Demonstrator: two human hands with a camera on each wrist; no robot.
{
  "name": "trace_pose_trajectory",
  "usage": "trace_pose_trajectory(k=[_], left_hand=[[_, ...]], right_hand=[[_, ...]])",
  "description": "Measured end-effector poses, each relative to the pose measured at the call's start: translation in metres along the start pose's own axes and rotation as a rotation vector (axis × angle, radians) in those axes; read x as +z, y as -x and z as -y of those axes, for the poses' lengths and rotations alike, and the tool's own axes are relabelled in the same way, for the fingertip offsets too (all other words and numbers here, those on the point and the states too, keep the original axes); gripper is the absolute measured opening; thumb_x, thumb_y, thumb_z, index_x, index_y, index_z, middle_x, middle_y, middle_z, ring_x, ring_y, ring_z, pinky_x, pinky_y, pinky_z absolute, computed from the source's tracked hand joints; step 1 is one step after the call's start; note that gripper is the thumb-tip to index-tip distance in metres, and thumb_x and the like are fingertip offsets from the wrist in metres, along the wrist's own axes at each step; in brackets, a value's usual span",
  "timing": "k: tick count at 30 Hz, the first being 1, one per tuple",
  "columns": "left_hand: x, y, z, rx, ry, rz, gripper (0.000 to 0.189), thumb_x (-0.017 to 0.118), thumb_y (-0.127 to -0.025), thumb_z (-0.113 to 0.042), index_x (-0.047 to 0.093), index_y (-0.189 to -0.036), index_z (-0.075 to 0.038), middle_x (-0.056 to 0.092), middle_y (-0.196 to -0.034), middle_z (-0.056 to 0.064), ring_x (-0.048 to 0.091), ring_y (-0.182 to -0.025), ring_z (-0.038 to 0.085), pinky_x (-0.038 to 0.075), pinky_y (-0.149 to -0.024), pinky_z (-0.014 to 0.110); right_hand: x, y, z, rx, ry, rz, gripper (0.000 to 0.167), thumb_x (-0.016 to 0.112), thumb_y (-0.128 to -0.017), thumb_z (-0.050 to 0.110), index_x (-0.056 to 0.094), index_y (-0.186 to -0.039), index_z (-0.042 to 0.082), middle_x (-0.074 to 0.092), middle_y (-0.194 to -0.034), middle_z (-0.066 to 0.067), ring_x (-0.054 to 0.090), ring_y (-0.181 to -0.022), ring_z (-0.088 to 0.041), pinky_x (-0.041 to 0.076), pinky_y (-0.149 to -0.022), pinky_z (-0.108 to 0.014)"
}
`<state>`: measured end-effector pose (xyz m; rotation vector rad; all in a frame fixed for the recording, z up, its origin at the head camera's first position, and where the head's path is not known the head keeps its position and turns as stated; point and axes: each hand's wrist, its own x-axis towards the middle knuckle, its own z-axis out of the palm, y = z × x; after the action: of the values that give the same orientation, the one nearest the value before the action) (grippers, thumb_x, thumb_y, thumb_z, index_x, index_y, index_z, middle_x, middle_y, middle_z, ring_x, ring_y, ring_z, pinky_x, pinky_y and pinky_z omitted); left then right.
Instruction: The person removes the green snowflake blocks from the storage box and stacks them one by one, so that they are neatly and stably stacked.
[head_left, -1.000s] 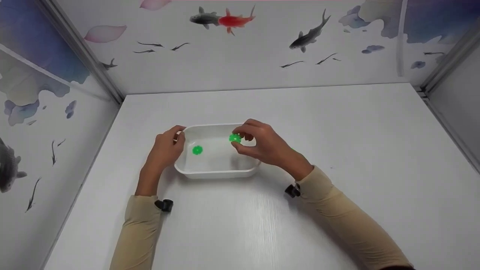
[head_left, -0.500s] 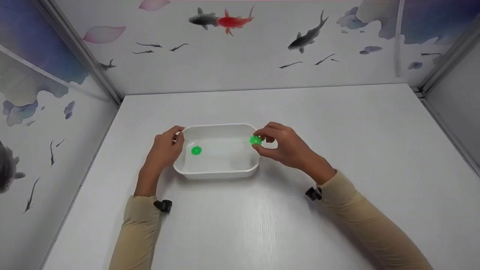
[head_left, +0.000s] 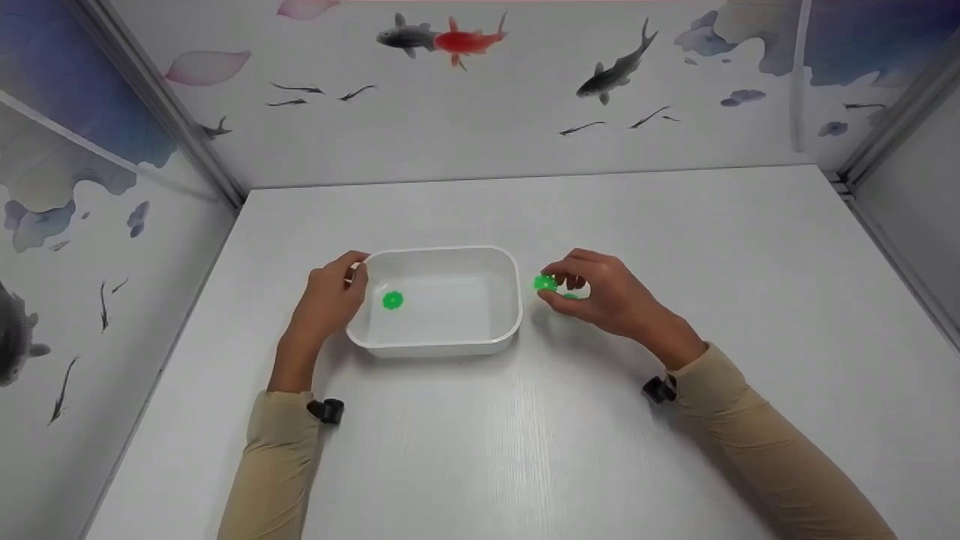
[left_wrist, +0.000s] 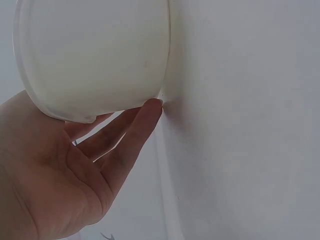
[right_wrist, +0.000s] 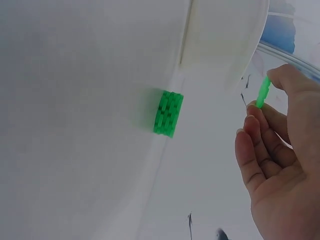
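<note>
A white plastic tub [head_left: 431,349] with rounded corners stands on the table, one green notched disc [head_left: 393,300] flat inside towards its left end. My left hand [head_left: 334,296] holds the tub's left end; in the left wrist view its fingers [left_wrist: 137,127] press the outer wall low near the table, while the thumb is hidden. Just beyond the tub's right end, my right hand [head_left: 600,289] pinches another green notched disc [head_left: 545,283] between thumb and fingertips, above the table. Below that hand sits a short stack of similar green discs [right_wrist: 169,114], mostly covered by the hand in the head view.
The white tabletop [head_left: 465,435] spreads around the tub. Panels painted with fish [head_left: 469,43] enclose the back and left side, and a plain panel [head_left: 915,180] stands at the right.
My right hand has moved right with the pinched disc, from over the tub to outside it above the stack, which now shows slightly. The left hand and the tub have stayed put.
</note>
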<state>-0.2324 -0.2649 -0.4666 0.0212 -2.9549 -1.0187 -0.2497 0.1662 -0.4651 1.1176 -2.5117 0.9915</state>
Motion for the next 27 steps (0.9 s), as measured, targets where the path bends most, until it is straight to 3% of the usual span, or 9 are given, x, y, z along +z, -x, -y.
trace_pose_trajectory(k=[13, 21, 27], left_hand=[[-0.001, -0.001, 0.001, 0.0, 0.009, 0.004, 0.04, 0.044, -0.116, -0.029, 0.062, -0.149, -0.013, 0.075, -0.125, 0.017, 0.072, -0.109, 0.033, 0.059, -0.097, 0.051], [-0.001, 0.0, 0.001, -0.01, 0.016, 0.005, 0.041, 0.043, -0.116, -0.031, 0.062, -0.148, -0.015, 0.073, -0.129, 0.017, 0.07, -0.114, 0.034, 0.06, -0.098, 0.053], [0.0, -0.002, 0.003, -0.002, 0.021, 0.001, 0.04, 0.044, -0.116, -0.03, 0.063, -0.147, -0.014, 0.074, -0.126, 0.017, 0.071, -0.109, 0.032, 0.06, -0.095, 0.051]], right_hand=[[-0.017, 0.011, -0.015, 0.117, 0.04, 0.117, 0.028, 0.09, -0.092, 0.023, 0.082, -0.117, 0.015, 0.074, -0.097, 0.005, 0.065, -0.087, -0.012, 0.058, -0.075, -0.031], [-0.02, 0.012, -0.021, 0.185, 0.046, 0.255, 0.025, 0.086, -0.095, 0.026, 0.083, -0.117, 0.016, 0.073, -0.096, 0.006, 0.066, -0.088, -0.011, 0.06, -0.079, -0.036], [-0.021, 0.013, -0.021, 0.215, 0.092, 0.304, 0.026, 0.085, -0.095, 0.027, 0.083, -0.118, 0.015, 0.074, -0.099, 0.003, 0.067, -0.089, -0.015, 0.059, -0.081, -0.037]])
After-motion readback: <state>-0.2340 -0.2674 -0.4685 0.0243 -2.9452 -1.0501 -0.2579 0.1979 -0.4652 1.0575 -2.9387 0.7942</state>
